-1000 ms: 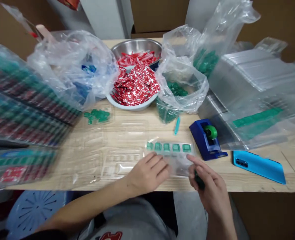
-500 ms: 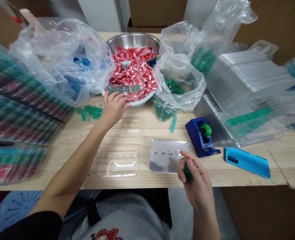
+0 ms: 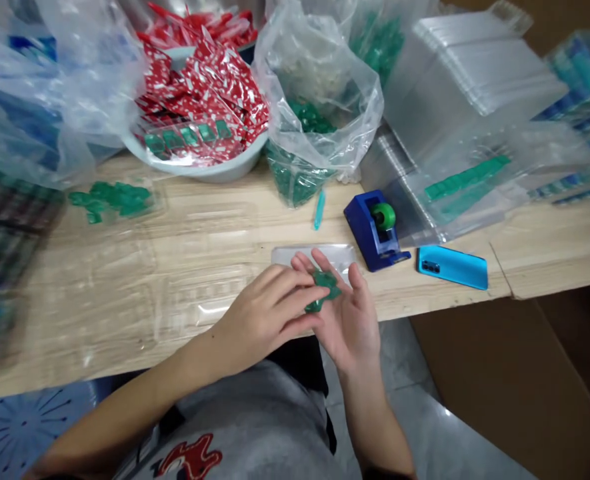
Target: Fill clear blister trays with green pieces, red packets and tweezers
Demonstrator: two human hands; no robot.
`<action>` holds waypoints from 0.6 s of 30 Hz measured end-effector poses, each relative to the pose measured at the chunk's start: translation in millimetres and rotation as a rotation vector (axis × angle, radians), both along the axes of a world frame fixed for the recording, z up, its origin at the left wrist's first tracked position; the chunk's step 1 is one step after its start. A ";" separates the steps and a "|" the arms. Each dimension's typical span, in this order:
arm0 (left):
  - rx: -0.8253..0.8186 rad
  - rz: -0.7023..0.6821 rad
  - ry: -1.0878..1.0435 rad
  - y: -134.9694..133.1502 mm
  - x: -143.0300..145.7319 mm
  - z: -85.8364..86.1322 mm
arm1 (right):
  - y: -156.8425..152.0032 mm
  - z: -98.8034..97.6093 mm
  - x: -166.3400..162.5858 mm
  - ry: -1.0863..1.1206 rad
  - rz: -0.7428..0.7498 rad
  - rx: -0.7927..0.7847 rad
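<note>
My right hand (image 3: 347, 320) lies palm up at the table's front edge, cupping a few small green pieces (image 3: 323, 285) in its palm. My left hand (image 3: 267, 313) reaches over from the left, and its fingertips pinch at those green pieces. Just behind both hands lies a clear plastic blister tray (image 3: 319, 255), mostly hidden by my fingers. A filled blister with a row of green pieces (image 3: 187, 139) rests on the red sachets (image 3: 209, 73) in the pale bowl (image 3: 199, 172).
A blue tape dispenser (image 3: 375, 227) and a blue phone (image 3: 452, 267) lie right of my hands. Clear bags of green pieces (image 3: 307, 127), a loose green pile (image 3: 112, 199), a small teal stick (image 3: 319, 209) and stacked clear trays (image 3: 469, 73) crowd the back. Packed stacks (image 3: 5, 220) lie left.
My left hand came back from the bowl, leaving the filled blister there, and now meets my right hand. My right hand has turned palm up. The view has shifted forward and right.
</note>
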State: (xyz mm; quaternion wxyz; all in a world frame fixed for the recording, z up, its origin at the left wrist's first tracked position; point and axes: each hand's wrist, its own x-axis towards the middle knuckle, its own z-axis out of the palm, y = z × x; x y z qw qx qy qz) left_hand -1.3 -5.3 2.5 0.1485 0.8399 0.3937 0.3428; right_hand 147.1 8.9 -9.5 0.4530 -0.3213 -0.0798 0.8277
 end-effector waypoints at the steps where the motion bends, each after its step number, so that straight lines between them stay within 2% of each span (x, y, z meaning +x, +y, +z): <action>1: -0.025 0.009 0.000 -0.5 0.6 -1.3 | -0.8 1.0 -0.3 0.001 -0.003 0.027; 5: -0.164 0.028 -0.126 -0.3 -1.5 -5.9 | -2.4 3.0 -1.3 -0.013 -0.015 0.106; 11: -0.583 0.050 -0.634 0.1 -3.4 -2.1 | -4.7 -0.1 -2.5 -0.175 -0.043 0.166; 13: -0.691 0.046 -0.732 1.0 -3.9 1.2 | -6.1 -2.2 -1.7 -0.246 -0.039 0.214; 15: -0.736 0.056 -0.762 1.6 -4.8 2.9 | -8.0 -3.8 -0.3 -0.306 -0.022 0.264; 18: -0.714 0.115 -0.748 1.0 -6.8 0.3 | -11.4 -3.7 1.2 -0.434 0.015 0.346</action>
